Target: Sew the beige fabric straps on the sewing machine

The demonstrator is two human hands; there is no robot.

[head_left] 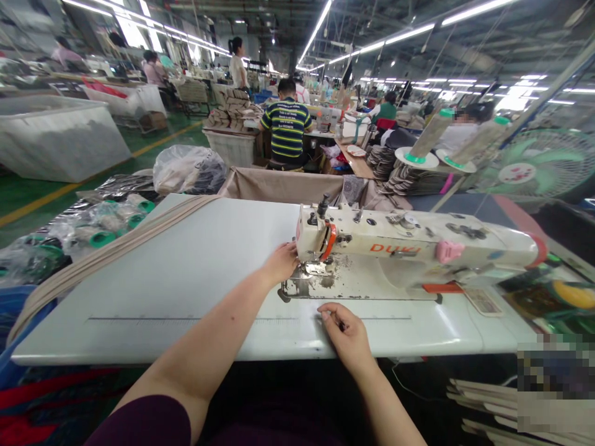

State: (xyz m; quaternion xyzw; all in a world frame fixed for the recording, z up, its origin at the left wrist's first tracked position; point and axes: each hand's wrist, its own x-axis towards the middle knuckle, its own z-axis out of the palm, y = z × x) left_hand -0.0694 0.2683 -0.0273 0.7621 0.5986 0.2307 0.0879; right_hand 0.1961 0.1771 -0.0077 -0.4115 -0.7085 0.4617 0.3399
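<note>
A white sewing machine (362, 248) with orange trim stands on a pale table (199, 260). My left hand (281, 263) reaches to the left end of its head, beside the needle area. Its fingertips are partly hidden by the machine, so their grip does not show. In front of the metal bed plate (357, 282), my right hand (346, 334) is held over the table's front part, thumb and forefinger pinched together and the other fingers curled. A small dark spot shows in the curl, too small to name. Beige fabric strips (121, 248) lie along the table's left side.
Left of the table are bagged thread cones (102, 235) and a plastic-wrapped bundle (186, 170). A fabric-lined bin (288, 186) sits behind it. Thread spools (427, 139) and a fan (534, 164) stand at right. A person in a striped shirt (286, 127) sits ahead.
</note>
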